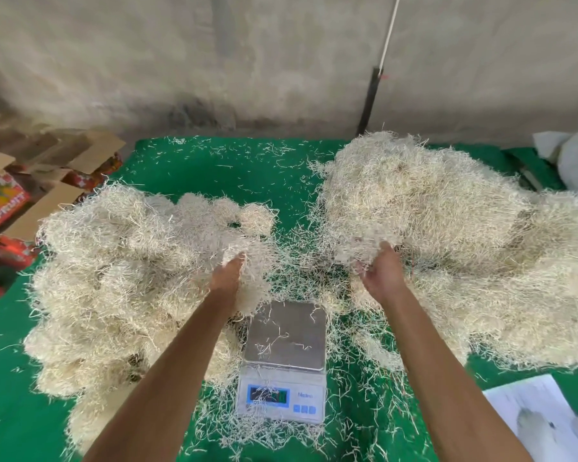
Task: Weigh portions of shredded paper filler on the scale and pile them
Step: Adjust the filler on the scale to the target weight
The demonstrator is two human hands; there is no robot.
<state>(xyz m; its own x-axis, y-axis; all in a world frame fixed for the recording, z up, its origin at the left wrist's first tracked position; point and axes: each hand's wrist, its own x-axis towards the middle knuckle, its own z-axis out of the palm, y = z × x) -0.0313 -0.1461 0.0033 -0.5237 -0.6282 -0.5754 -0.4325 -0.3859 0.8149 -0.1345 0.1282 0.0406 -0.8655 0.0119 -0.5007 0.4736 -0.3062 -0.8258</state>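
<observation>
Head view: the left hand (229,273) is gripping a tuft of pale shredded paper filler (247,261) at the left heap (121,278), while the right hand (379,273) is clutching strands at the larger right heap (447,228). The silver digital scale (286,335) is sitting nearly bare between them on the green surface (247,168), so the next portion probably needs placing on it.

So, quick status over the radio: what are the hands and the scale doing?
Left hand in left pile, gripping a clump. Right hand grabbing filler at right pile. Scale platform holds only stray strands. Nothing blocking.
</observation>
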